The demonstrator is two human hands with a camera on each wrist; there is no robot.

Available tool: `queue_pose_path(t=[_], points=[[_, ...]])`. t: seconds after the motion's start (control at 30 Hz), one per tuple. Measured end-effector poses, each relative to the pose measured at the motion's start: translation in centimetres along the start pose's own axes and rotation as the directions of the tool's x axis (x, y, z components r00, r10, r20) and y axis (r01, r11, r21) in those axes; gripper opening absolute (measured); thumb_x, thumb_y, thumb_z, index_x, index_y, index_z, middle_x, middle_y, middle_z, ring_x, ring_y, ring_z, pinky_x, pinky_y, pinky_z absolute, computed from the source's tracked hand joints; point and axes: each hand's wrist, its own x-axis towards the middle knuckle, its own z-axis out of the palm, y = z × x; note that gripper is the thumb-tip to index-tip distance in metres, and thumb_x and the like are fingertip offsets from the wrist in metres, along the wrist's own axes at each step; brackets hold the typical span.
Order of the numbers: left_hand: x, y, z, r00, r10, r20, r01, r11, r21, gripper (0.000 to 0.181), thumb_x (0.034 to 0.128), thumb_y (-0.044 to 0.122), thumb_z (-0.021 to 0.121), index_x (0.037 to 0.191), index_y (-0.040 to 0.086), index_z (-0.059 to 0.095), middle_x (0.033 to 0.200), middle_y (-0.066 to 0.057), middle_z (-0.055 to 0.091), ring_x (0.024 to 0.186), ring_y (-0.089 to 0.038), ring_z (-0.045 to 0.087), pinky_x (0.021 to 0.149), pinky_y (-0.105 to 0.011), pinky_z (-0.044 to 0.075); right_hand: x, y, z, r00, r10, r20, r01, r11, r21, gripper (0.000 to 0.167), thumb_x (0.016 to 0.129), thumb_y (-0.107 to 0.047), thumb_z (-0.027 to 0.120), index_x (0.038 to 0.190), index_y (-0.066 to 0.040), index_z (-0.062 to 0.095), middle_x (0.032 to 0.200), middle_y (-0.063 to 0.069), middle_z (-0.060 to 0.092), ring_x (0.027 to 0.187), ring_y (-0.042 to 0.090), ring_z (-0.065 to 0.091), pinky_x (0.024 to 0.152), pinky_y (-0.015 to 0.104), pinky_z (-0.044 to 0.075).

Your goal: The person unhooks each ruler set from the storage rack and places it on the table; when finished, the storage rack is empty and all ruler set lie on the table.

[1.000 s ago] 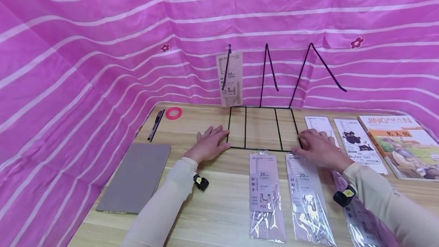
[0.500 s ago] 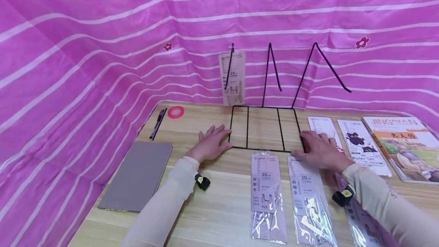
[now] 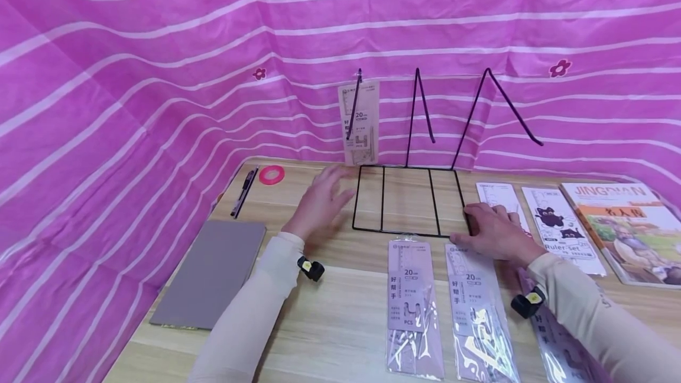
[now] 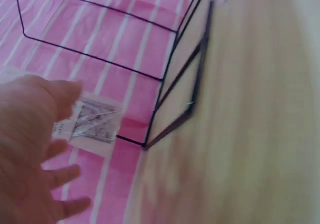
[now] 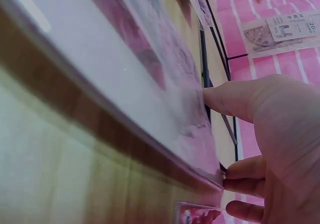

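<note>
A black wire display rack (image 3: pixel 396 232) stands on the table with hooks rising at its back. From its left hook hangs a packaged ruler set (image 3: pixel 368 108). My left hand (image 3: pixel 321 203) is raised beside the rack's left side, apart from the wire, fingers spread and holding nothing. In the left wrist view the hanging pack (image 4: pixel 97 126) appears beyond the fingers. At the rack's front right corner rests my right hand (image 3: pixel 497 232), its fingers and thumb fairly straight against the frame. Two ruler packs (image 3: pixel 415 306) (image 3: pixel 479 312) lie before the rack; another (image 3: pixel 558 341) is partly under the right forearm.
Cat-printed ruler packs (image 3: pixel 561 223) and a magazine (image 3: pixel 622 229) lie on the right. A grey notebook (image 3: pixel 210 273), pens (image 3: pixel 245 191) and a pink tape roll (image 3: pixel 272 175) lie on the left. A pink striped cloth (image 3: pixel 191 93) encloses the table's back and left side.
My left hand has lifted off the rack's left side and moved up and slightly away, toward the back. The right hand stays at the right corner.
</note>
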Motion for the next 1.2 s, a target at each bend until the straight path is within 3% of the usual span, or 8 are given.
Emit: queue_pose_path(t=[0.1,0.23,0.33,0.53,0.77,0.9,1.03,1.2], points=[[1.8,0.3,-0.8,0.996,0.03,-0.082,-0.035,0.998,-0.059,0.056,0.1047,0.043,0.064,0.156,0.026,0.05,0.177,0.0,0.022,0.159,-0.037,0.029,0.117,-0.068,0.04,0.2,0.1,-0.3,1.0,-0.012,0.004,0.012,1.0,-0.01,0.096,0.089,-0.063,0.074,0.152,0.004,0.047,0.155,0.028,0.046,0.126,0.049,0.044,0.103,0.067,0.029],[4.2,0.7,-1.9,0.989,0.014,-0.147,-0.037,0.987,-0.157,0.062,0.1023,0.048,0.066,0.158,0.025,0.048,0.178,-0.001,0.019,0.161,-0.038,0.025,0.12,-0.069,0.034,0.5,-0.1,-0.6,0.999,-0.032,-0.002,0.032,0.999,-0.033,0.091,0.087,-0.06,0.077,0.147,0.004,0.053,0.147,0.025,0.055,0.119,0.043,0.049,0.097,0.06,0.032],[5.7,0.9,-2.5,0.988,-0.008,-0.157,-0.025,0.978,-0.207,0.066,0.1015,0.05,0.067,0.159,0.027,0.046,0.177,0.0,0.02,0.162,-0.036,0.022,0.124,-0.068,0.029,0.7,-0.4,-0.7,0.999,-0.04,-0.001,0.04,0.998,-0.054,0.09,0.087,-0.06,0.078,0.145,0.004,0.055,0.144,0.024,0.057,0.116,0.041,0.05,0.096,0.059,0.033],[7.6,1.6,-2.5,0.988,-0.036,-0.149,0.004,0.978,-0.207,0.057,0.1028,0.041,0.068,0.156,0.036,0.049,0.167,-0.001,0.043,0.156,-0.03,0.034,0.123,-0.064,0.032,1.0,-0.4,-0.8,0.999,-0.041,-0.003,0.041,0.996,-0.085,0.087,0.086,-0.06,0.078,0.142,0.004,0.058,0.138,0.022,0.06,0.111,0.038,0.053,0.094,0.057,0.037],[7.9,2.9,-1.4,0.977,-0.005,-0.212,-0.05,0.966,-0.255,0.05,0.1017,0.015,0.069,0.15,0.023,0.058,0.148,-0.01,0.055,0.135,-0.029,0.056,0.109,-0.046,0.054,1.0,0.0,-0.9,0.999,-0.036,-0.001,0.036,0.993,-0.108,0.087,0.084,-0.063,0.079,0.138,0.003,0.06,0.131,0.019,0.064,0.108,0.037,0.055,0.092,0.056,0.039],[7.4,3.5,-0.8,0.953,0.058,-0.296,-0.139,0.955,-0.261,0.039,0.1001,0.002,0.066,0.138,0.008,0.064,0.129,-0.015,0.061,0.115,-0.03,0.067,0.096,-0.037,0.061,0.8,0.0,-1.0,1.0,-0.027,0.006,0.028,0.993,-0.113,0.087,0.083,-0.064,0.079,0.136,0.003,0.062,0.127,0.018,0.065,0.106,0.036,0.055,0.09,0.057,0.039],[6.6,3.9,-0.8,0.93,0.103,-0.352,-0.201,0.945,-0.256,0.032,0.0991,-0.003,0.064,0.13,0.003,0.066,0.115,-0.016,0.061,0.1,-0.03,0.068,0.086,-0.037,0.062,0.9,-0.2,-1.1,0.999,-0.033,0.005,0.033,0.993,-0.11,0.086,0.084,-0.062,0.08,0.135,0.004,0.062,0.126,0.018,0.065,0.106,0.037,0.055,0.091,0.057,0.039],[5.5,3.9,-1.7,0.942,0.067,-0.33,-0.175,0.935,-0.309,0.04,0.1021,0.0,0.061,0.14,0.012,0.065,0.11,-0.011,0.061,0.093,-0.021,0.063,0.077,-0.028,0.058,1.1,-0.4,-1.1,0.999,-0.035,0.009,0.036,0.993,-0.111,0.087,0.084,-0.062,0.08,0.137,0.004,0.061,0.129,0.021,0.064,0.108,0.038,0.054,0.092,0.058,0.039]])
